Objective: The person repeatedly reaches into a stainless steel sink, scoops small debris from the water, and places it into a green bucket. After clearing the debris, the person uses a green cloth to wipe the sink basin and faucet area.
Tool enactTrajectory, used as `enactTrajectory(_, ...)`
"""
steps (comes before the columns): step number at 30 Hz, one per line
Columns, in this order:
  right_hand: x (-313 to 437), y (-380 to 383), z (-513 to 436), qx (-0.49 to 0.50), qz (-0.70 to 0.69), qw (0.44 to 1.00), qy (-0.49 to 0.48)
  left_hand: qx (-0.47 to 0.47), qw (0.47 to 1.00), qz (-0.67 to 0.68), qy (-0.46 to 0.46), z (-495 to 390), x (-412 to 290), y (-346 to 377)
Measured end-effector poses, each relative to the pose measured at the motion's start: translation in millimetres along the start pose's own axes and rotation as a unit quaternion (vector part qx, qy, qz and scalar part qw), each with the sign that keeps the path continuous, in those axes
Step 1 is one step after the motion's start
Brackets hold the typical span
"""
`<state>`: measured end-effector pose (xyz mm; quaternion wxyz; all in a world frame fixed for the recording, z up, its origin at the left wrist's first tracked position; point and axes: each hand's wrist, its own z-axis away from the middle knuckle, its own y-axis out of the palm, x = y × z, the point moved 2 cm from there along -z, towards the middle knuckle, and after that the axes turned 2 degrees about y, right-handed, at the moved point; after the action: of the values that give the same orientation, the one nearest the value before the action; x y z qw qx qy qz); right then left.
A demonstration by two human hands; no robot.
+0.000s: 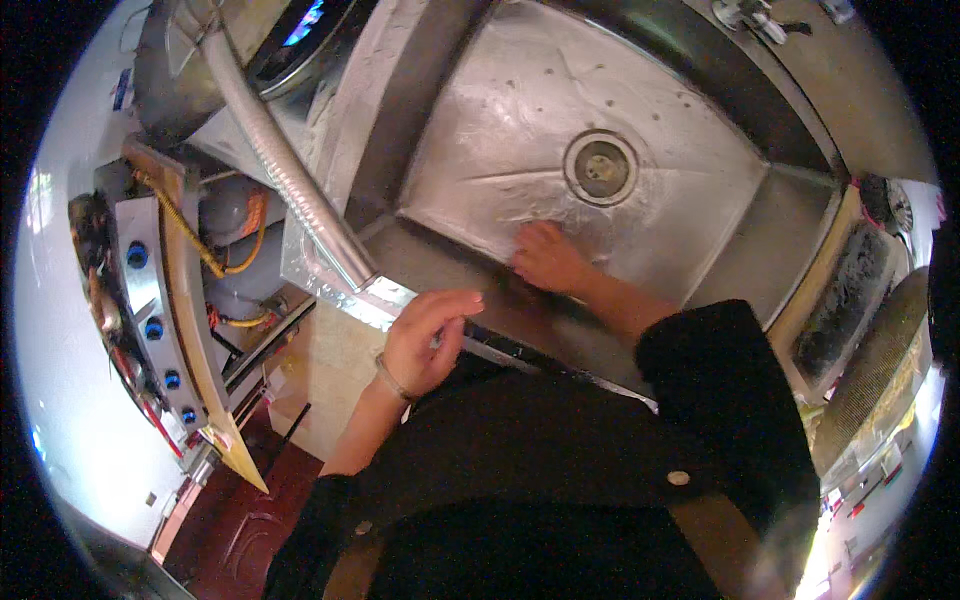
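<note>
Before me lies a stainless-steel sink [495,161] with a round drain [600,167] in its wet floor. Down inside it, near the front wall, is my right hand [546,259], its fingers bent towards the sink floor; whether something is under them cannot be told. My left hand [429,337], with a thin band at the wrist, is over the sink's front rim [499,346]. Its thumb and fingers are curved with a gap between them, and no held object shows. Just left of it ends a silvery ribbed metal tube [281,161], beside a clear plastic sheet [319,274].
A faucet [750,16] stands at the far right. Left of the sink are yellow hoses [184,225] and a metal panel with blue knobs [154,328]. Along the right side lies a dark, worn slab [844,300] beside a ribbed, curved object [874,375].
</note>
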<state>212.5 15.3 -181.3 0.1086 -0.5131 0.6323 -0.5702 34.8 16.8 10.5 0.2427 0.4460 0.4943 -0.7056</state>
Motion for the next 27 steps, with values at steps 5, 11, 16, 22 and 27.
enactTrajectory(5, -24.7, 22.4, 7.2, 0.114, 0.096, 0.982, 0.113, -0.003, 0.999, -0.02, -0.027, 4.1, -2.5, -6.3)
enactTrajectory(11, -97.5, -39.9, 13.4, 0.054, 0.175, 0.964, 0.193, 0.01, 1.0, 0.01, -0.005, 2.9, -1.5, 5.0)
enactTrajectory(16, -147.5, -70.5, -30.7, 0.003, 0.139, 0.952, 0.274, 0.005, 1.0, -0.014, -0.01, 1.1, -3.2, 3.6)
enactTrajectory(22, -178.5, -38.0, -93.6, -0.045, 0.121, 0.965, 0.229, 0.001, 0.999, -0.039, -0.029, 2.6, -3.5, 3.3)
enactTrajectory(27, -155.5, -34.9, -68.7, 0.038, 0.14, 0.982, 0.118, -0.005, 0.999, -0.012, -0.031, -0.4, 1.5, -2.6)
